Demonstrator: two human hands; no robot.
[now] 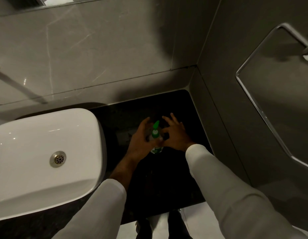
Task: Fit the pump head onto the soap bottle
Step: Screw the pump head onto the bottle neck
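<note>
A clear soap bottle (pixel 156 150) with a green-and-white label stands upright on the black countertop (pixel 167 178). Its green pump head (pixel 155 129) sits on top, nozzle pointing away from me. My left hand (pixel 141 144) wraps around the bottle's body from the left. My right hand (pixel 175 135) is at the right side, thumb and forefinger pinching the collar under the pump head while the other fingers spread out. Much of the bottle is hidden by my hands.
A white basin (pixel 37 152) with a metal drain (pixel 58 159) stands just left of the bottle. Grey tiled walls (pixel 98 57) close in behind and on the right. A glass corner shelf (pixel 279 83) hangs on the right wall. The counter's front edge is near my feet.
</note>
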